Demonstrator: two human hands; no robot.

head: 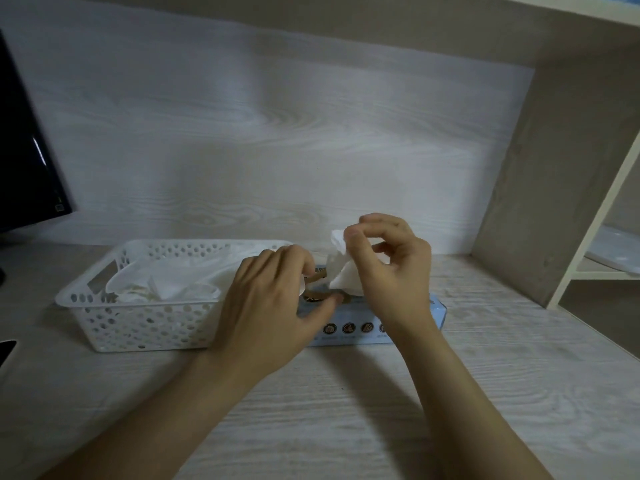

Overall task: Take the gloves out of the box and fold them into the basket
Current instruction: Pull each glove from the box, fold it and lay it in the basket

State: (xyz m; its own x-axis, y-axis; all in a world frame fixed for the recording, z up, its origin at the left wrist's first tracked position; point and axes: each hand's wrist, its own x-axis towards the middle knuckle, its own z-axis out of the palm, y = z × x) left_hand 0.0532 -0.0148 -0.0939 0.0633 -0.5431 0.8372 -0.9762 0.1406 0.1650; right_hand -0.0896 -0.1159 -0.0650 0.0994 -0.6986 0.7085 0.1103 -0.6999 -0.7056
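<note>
Here the right hand (391, 271) pinches a white glove (341, 273) rising out of the blue box (349, 337). The left hand (273, 306) grips the box's opening, fingers curled. More gloves (180, 282) lie in the white basket (138, 323) just left, on the counter (346, 410).

The glove box (349, 317), pale blue with a row of round icons on its front face, lies flat on the bench (346, 410), directly right of the basket (138, 323). One thin white glove (343, 271) rises crumpled from the brown top opening, pinched in the grip of the right hand (391, 268). The basket is white perforated plastic with a handle cut-out, and holds loosely laid white gloves (180, 278).
</note>
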